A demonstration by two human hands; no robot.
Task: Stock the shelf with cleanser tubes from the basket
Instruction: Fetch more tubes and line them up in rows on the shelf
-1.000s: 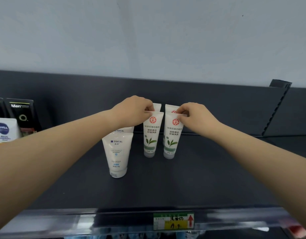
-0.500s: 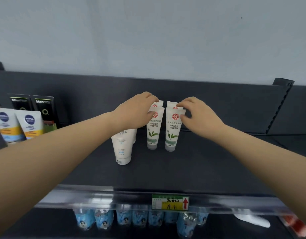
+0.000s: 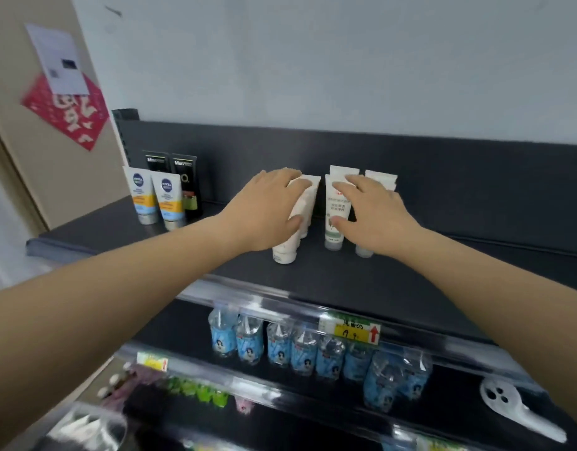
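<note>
On the dark top shelf (image 3: 345, 281) stand white cleanser tubes, cap down. My left hand (image 3: 271, 213) wraps a plain white tube (image 3: 285, 255), fingers over its top and thumb on its front; a second white tube stands right behind it. My right hand (image 3: 375, 216) grips a white tube with a green leaf print (image 3: 337, 206), thumb low on its front. More leaf-print tubes (image 3: 380, 179) stand behind and to the right, partly hidden by that hand. No basket is in view.
Blue-and-orange Nivea tubes (image 3: 168, 203) and black Men tubes (image 3: 186, 177) stand at the shelf's left end. Small water bottles (image 3: 300, 349) fill the shelf below, under a yellow price tag (image 3: 349, 332). A white plastic hook (image 3: 508, 405) hangs at lower right.
My left hand moved from the leaf-print tube's top onto the plain white tube. My right hand slid from pinching a top to gripping a tube body. The view tilted down, showing lower shelves.
</note>
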